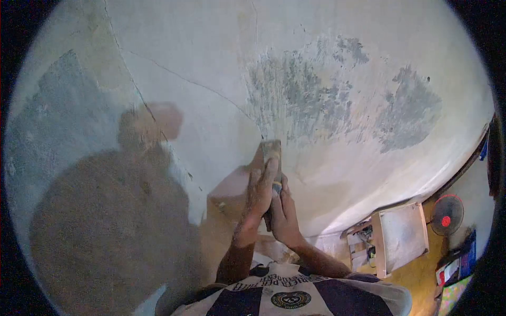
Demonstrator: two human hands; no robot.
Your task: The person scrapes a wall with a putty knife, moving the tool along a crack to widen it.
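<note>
Both my hands are closed around a long, narrow, wooden-looking block (pixel 272 146), its top end against the wall. My left hand (pixel 258 192) lies along its upper part, fingers pointing up. Lower down on the right side, my right hand (pixel 286 216) grips it, with a ring-like band showing near the fingers. Most of the block is hidden by my hands, and its underside cannot be seen. Behind it is a pale plastered wall (pixel 200 47), where a thin crack runs down to the block's top. Scraped grey patches (pixel 316 84) show above and to the right.
My shadow falls across the wall on the left. To the lower right are a white-topped table or box (pixel 401 237), a fan with a red hub (pixel 446 221) and a pile of coloured items (pixel 456 274). A larger grey patch (pixel 63 121) covers the left wall.
</note>
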